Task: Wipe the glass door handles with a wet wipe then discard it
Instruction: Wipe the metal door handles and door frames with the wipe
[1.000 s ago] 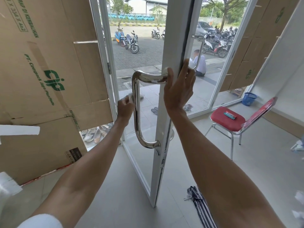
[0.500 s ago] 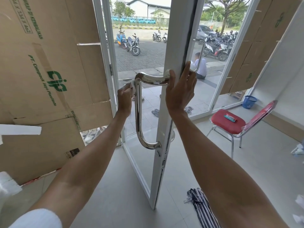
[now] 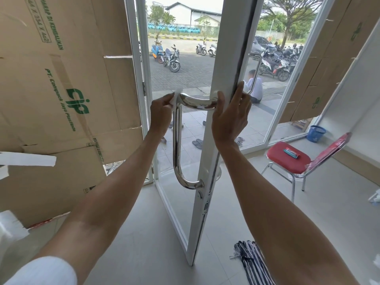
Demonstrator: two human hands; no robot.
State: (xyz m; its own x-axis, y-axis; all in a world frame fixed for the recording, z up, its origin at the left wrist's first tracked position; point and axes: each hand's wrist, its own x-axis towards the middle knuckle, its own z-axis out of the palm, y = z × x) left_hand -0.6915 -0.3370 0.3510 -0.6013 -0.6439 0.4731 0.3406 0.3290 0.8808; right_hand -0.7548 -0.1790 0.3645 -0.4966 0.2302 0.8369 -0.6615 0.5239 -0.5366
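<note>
Handle [image 3: 177, 145] of polished steel sits on the open door's [image 3: 224, 64] white frame, its long bar upright and both ends curving right into the frame. Left hand [image 3: 160, 115] pinches the white wipe [image 3: 176, 100] between thumb and fingertips against the upper bend. Right hand [image 3: 229, 120] lies flat on the door's edge, fingers straight, slightly spread, pointing up, thumb just beside the handle's upper end.
</note>
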